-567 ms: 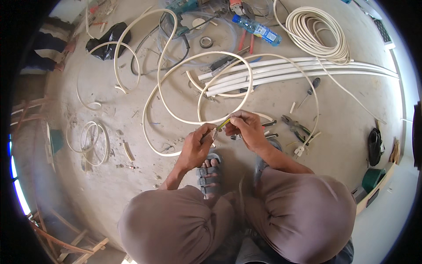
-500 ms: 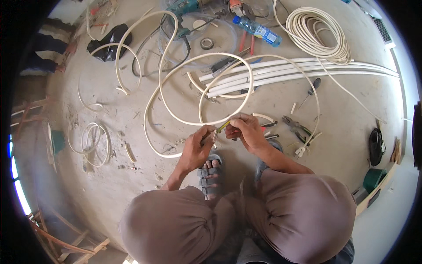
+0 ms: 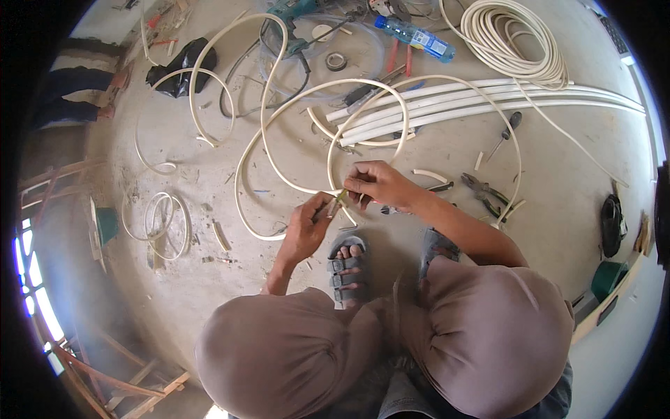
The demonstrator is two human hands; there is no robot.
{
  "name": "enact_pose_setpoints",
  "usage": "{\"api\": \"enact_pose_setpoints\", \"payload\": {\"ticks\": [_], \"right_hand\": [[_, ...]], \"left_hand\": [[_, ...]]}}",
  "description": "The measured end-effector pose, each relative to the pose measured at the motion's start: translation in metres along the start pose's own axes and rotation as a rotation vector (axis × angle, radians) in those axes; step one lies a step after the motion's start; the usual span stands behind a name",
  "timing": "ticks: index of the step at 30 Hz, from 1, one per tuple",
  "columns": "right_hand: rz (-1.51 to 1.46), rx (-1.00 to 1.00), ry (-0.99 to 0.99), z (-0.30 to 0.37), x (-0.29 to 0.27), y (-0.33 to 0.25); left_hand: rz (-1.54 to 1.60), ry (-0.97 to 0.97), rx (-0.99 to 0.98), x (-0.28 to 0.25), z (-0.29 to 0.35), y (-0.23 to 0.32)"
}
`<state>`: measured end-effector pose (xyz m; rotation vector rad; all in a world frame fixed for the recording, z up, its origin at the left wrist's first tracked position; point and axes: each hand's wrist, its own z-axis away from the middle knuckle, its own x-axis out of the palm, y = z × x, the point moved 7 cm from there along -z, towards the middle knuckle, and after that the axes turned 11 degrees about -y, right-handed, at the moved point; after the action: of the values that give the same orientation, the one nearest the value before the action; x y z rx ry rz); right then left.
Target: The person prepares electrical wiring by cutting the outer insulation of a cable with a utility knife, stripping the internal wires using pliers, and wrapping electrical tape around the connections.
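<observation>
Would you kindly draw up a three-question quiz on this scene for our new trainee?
1. Multiple choice: What colour is the thin piece at the fingertips of the left hand and right hand? A) red B) yellow-green C) blue
2. True or false: The plastic bottle lies on its side.
3. Fill the gap: The hand tool lying between the pliers and the white pipes is a ____.

Key: 1. B; 2. True; 3. screwdriver

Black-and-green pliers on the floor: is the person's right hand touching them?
Apart. The head view shows floor between the right hand and the pliers, which lie to its right.
</observation>
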<state>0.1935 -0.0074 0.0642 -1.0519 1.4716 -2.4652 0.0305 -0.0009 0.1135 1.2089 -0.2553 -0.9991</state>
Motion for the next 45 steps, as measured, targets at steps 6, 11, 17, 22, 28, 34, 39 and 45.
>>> {"api": "enact_pose_setpoints", "payload": {"ticks": [6,11,17,22,28,34,39,45], "right_hand": [[0.992,-0.549,0.038,0.047,0.044,-0.08],[0.958,-0.514,-0.301,0.035,0.053,-0.066],[0.627,-0.129,-0.349,0.013,0.036,-0.057],[0.031,0.121,-0.201,-0.006,0.016,-0.018],[0.441,-0.095,0.033,0.011,0.009,-0.036],[1.059,0.06,0.163,0.039,0.033,-0.052],[0.894,-0.13,0.286,0.048,0.017,-0.051],[0.874,-0.187,0.219,0.025,0.031,-0.021]], "left_hand": [[-0.022,-0.028,-0.032,0.017,-0.008,-0.007],[0.007,-0.067,0.041,0.026,-0.009,-0.005],[-0.061,-0.182,-0.154,0.025,0.003,0.003],[0.008,-0.004,0.004,0.021,0.014,0.001],[0.017,-0.094,-0.085,0.032,0.006,-0.007],[0.051,-0.03,-0.124,0.028,-0.03,-0.036],[0.079,0.028,-0.026,0.016,-0.04,-0.016],[0.059,0.085,-0.017,0.02,-0.027,-0.04]]}}
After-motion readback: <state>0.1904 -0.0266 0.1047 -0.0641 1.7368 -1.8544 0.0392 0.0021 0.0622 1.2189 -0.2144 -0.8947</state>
